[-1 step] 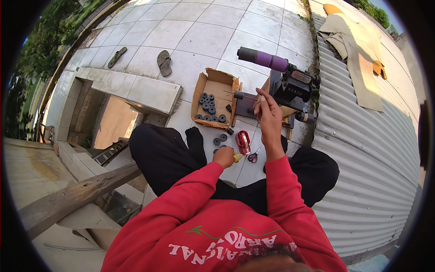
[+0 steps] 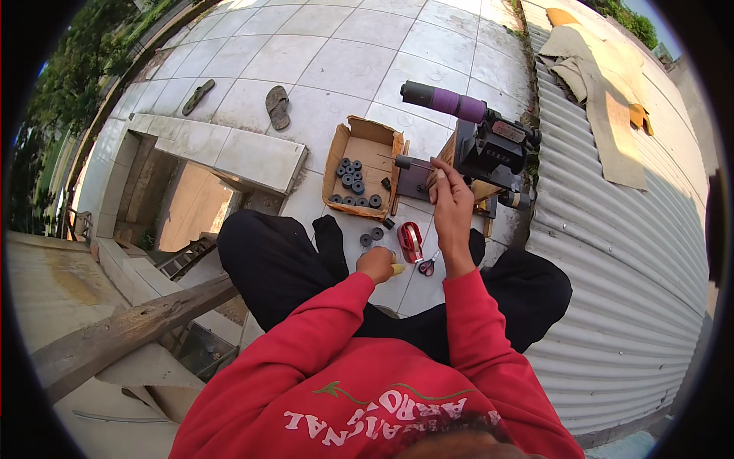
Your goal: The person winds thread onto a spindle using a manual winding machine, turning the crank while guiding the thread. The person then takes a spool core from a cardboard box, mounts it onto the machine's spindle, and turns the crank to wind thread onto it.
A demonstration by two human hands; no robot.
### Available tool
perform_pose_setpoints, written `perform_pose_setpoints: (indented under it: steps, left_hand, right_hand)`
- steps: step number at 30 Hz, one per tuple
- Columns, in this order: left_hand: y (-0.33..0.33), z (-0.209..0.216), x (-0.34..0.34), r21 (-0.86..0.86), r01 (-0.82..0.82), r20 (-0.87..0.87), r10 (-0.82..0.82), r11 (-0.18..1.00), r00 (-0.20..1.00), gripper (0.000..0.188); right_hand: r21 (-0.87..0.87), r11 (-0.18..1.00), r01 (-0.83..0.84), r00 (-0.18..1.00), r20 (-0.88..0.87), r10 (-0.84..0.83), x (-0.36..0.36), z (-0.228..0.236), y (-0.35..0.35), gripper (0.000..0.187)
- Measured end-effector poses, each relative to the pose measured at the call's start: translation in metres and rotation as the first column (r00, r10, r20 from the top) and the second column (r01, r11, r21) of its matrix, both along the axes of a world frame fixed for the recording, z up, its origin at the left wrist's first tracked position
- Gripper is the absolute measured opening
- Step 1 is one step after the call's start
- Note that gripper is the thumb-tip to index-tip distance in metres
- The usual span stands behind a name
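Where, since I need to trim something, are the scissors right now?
In the head view, the scissors lie on the floor tiles just right of centre, below and right of the red tape dispenser.

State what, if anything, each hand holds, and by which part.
Whether the right hand, beside the dark machine, holds anything cannot be told. A yellow piece shows at the left hand; whether held is unclear.

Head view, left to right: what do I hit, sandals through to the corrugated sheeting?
First sandal → second sandal → cardboard box → red tape dispenser → scissors → right hand → corrugated sheeting.
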State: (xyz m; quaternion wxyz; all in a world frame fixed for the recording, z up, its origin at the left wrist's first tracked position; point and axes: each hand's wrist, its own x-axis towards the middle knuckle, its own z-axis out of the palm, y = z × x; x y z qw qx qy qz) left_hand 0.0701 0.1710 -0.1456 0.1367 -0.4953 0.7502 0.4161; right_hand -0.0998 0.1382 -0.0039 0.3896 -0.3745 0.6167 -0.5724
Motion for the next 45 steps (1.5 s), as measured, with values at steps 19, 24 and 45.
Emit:
perform_pose_setpoints:
  steps: [19, 24, 45]
  left_hand:
    - [-0.032, 0.081, -0.035, 0.575, -0.530, -0.611, 0.758, 0.623, 0.228, 0.020]
    - [-0.005, 0.048, -0.016, 0.436, -0.551, -0.504, 0.701, 0.711, 0.505, 0.022]
    - [-0.089, 0.110, -0.030, 0.704, -0.341, -0.610, 0.776, 0.623, 0.160, 0.032]
  right_hand:
    - [0.443, 0.876, -0.189, 0.683, -0.582, 0.442, -0.009, -0.069, 0.072, 0.036]
    - [0.076, 0.997, -0.028, 0.999, 0.034, 0.026, -0.006, -0.020, -0.005, 0.038]
    - [0.505, 0.766, -0.397, 0.698, -0.375, 0.610, 0.053, -0.091, 0.105, 0.032]
